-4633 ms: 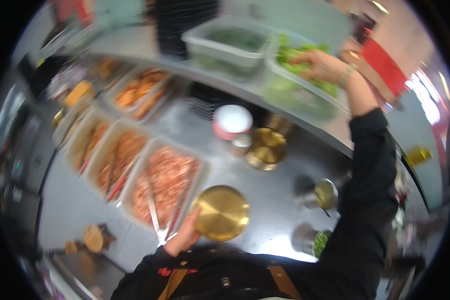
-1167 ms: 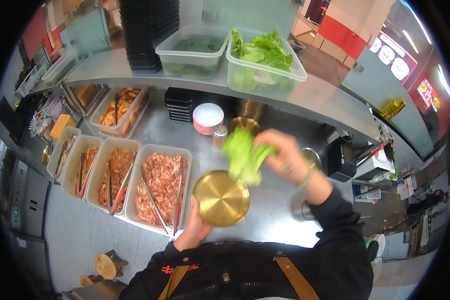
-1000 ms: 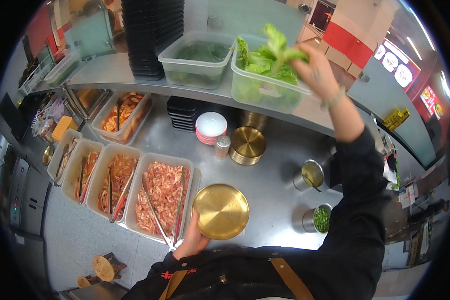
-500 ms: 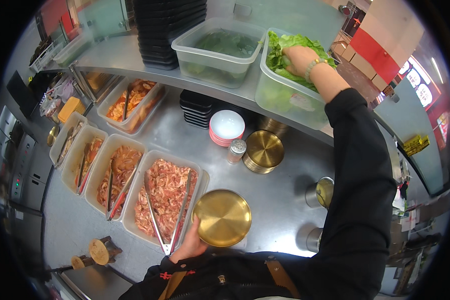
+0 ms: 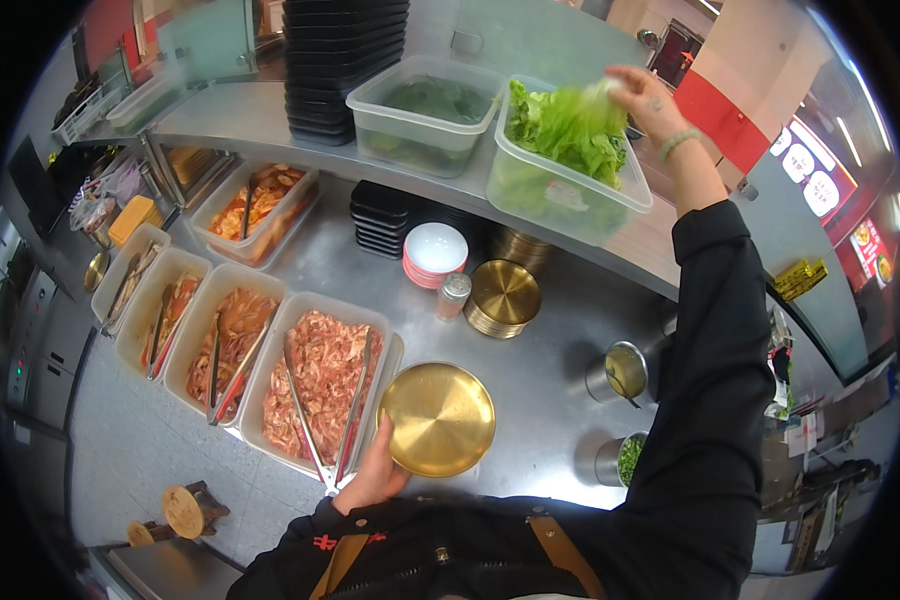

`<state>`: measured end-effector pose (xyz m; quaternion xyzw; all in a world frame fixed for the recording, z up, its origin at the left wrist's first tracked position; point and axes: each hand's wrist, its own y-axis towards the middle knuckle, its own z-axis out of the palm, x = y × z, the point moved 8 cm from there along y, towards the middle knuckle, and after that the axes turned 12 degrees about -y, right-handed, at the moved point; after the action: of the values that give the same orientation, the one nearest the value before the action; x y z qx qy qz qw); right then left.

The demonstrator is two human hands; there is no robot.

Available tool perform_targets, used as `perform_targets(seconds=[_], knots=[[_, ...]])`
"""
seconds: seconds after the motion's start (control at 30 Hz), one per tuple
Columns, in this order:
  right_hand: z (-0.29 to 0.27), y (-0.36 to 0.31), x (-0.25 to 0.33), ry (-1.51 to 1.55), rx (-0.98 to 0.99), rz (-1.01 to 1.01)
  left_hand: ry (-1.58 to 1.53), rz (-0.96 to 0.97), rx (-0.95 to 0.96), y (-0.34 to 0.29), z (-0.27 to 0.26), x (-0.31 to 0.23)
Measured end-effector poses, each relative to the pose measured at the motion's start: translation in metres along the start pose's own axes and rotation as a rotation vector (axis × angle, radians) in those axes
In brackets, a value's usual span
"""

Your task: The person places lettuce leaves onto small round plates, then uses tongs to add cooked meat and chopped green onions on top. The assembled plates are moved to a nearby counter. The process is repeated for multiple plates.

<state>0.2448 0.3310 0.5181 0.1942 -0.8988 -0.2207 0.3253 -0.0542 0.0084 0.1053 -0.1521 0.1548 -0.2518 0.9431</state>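
Observation:
In my left hand [image 5: 372, 472] is a round gold metal plate [image 5: 437, 420], gripped at its left edge and bare on top. My right hand [image 5: 650, 103] is raised over the far shelf, its fingers pinching a green lettuce leaf [image 5: 592, 103] by its pale stem end; the leaf is blurred. Below it, a clear plastic tub [image 5: 570, 212] is heaped with more lettuce, and the held leaf's lower end merges with the heap. Left of the plate stands a tub of sliced raw meat [image 5: 320, 375], a pair of tongs [image 5: 305, 425] lying across it.
More food tubs [image 5: 232, 345] line the left. Bowls [image 5: 435, 250], a shaker [image 5: 453, 297] and stacked gold plates [image 5: 503, 297] stand mid-counter. Metal cups [image 5: 610, 372] sit near my right sleeve. The raised shelf [image 5: 240, 130] carries a leafy-green tub [image 5: 420, 130] and black trays [image 5: 340, 70].
My right hand has lifted up and to the right out of the lettuce tub, drawing a leaf with it. The left hand still holds the plate. The whole view has shifted slightly.

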Motion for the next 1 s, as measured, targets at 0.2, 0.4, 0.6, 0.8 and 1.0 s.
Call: perform_targets(seconds=[0.2,0.4,0.6,0.8,1.0], knots=[[0.044,-0.043,-0.034,-0.313,0.223,0.258,-0.007,0.053,0.039,-0.018,0.001,-0.003],[-0.024,-0.052,-0.014,-0.216,-0.181,0.255,-0.030,0.079,0.028,-0.023,0.010,-0.014],[-0.028,-0.118,0.103,0.118,-0.258,-0.053,-0.050,0.019,0.027,-0.021,0.036,-0.014],[0.177,-0.315,0.214,-0.491,-0.025,-0.539,-0.096,0.019,0.195,-0.013,0.054,-0.018],[0.251,-0.384,0.198,-0.386,0.136,-0.330,0.031,0.180,0.093,-0.017,0.034,-0.024]])
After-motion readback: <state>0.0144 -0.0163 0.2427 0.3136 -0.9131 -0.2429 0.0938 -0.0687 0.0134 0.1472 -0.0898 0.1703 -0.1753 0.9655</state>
